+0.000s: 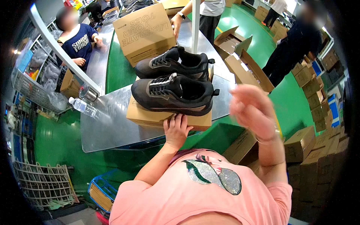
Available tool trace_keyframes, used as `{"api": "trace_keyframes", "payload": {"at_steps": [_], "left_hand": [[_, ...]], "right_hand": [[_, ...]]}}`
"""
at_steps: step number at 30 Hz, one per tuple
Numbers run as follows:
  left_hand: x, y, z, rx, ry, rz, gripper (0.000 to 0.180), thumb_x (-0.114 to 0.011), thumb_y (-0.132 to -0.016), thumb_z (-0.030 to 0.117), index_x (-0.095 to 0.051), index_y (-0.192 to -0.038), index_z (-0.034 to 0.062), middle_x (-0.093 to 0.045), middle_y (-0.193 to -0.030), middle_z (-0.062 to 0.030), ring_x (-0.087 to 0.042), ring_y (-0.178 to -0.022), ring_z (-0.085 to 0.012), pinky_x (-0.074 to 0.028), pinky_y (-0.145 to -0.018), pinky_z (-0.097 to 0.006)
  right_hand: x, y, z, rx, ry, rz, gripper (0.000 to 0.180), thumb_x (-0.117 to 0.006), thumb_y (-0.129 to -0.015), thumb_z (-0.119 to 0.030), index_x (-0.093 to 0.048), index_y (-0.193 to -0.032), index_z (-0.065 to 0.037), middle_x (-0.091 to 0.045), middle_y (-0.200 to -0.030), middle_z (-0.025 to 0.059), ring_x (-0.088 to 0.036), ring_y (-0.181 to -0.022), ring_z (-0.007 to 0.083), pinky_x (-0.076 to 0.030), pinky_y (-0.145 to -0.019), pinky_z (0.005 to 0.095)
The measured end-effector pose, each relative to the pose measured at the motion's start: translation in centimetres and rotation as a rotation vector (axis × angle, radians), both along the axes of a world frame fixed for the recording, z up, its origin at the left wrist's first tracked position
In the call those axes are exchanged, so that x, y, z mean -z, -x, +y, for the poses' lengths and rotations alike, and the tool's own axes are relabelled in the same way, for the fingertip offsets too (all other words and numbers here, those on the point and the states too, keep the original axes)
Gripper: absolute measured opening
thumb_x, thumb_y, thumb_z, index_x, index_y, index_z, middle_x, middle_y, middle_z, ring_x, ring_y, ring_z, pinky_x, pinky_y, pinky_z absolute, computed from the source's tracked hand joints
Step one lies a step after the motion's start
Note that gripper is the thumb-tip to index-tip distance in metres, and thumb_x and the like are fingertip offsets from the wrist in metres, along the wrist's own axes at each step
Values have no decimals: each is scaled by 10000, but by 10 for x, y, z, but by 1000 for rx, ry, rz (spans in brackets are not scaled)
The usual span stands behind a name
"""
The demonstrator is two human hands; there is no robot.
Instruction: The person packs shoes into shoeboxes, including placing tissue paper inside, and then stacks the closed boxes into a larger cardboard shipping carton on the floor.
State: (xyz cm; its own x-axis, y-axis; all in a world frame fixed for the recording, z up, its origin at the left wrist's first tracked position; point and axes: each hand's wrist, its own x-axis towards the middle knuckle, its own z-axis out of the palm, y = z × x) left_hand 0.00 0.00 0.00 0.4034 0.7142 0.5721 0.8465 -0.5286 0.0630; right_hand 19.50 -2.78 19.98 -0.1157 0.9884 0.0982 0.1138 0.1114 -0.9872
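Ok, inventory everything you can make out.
Metal table: one, silver, centre
Near cardboard box: one, brown, on table
Lace-up sneakers: two, black, atop near box
Far cardboard box: one, brown, beyond sneakers
Capped plastic bottle: one, clear, table's left side
Cylindrical metal container: one, silver, beside bottle
Wire rack: at least one, white, lower left
Cardboard cartons: many, brown, right side
Coworkers: several, dark or white tops, background
Shirt: one, pink, bottom centre
Left hand: one, bare, touching near box
Right hand: one, bare, blurred, right of sneakers
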Motion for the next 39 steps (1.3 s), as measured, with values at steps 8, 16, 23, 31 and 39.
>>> {"api": "trace_keyframes", "payload": {"at_steps": [8, 16, 23, 31, 39], "left_hand": [[-4, 5, -2, -16, 3, 5, 493, -598, -611, 363, -467, -994, 82, -436, -993, -70, -390, -904, -240, -271, -789, -416], [3, 31, 70, -299, 54, 43, 534, -564, -664, 383, -431, -1074, 69, -423, -1094, -108, -380, -994, -273, -232, -855, -485], [9, 69, 94, -282, -42, 77, 607, -548, -713, 261, -274, -1206, 36, -188, -1265, -216, -190, -1163, -365, -183, -918, -491], [64, -41, 26, 211, 460, 131, 572, -511, -736, 322, -290, -1202, 73, -186, -1267, -200, -180, -1164, -358, -161, -905, -514], [78, -161, 76, 423, 672, 187, 595, -549, -701, 363, -324, -1181, 92, -287, -1229, -161, -258, -1139, -319, -210, -890, -495]], "right_hand": [[174, -6, 16, 113, 491, -21, 455, -458, -803, -230, -295, -1198, -74, -520, -969, 25, -331, -433, 45, -276, -343, 184], [175, 35, 93, -17, 261, -258, 450, -461, -779, -227, -358, -1179, -49, -439, -1145, 136, -508, -885, 215, -417, -714, 293], [265, 28, 44, -56, 153, -376, 338, -442, -747, -316, -553, -881, -26, -564, -858, 160, -530, -805, 298, -405, -727, 363], [334, -92, -219, 643, 853, -657, 270, -358, -769, -208, -524, -747, 4, -536, -783, 215, -502, -777, 355, -395, -689, 407], [392, -129, -311, 1532, 1056, 752, 122, -464, -741, -187, -473, -754, -66, -467, -632, 50, -306, -344, 127, -245, -306, 266]]}}
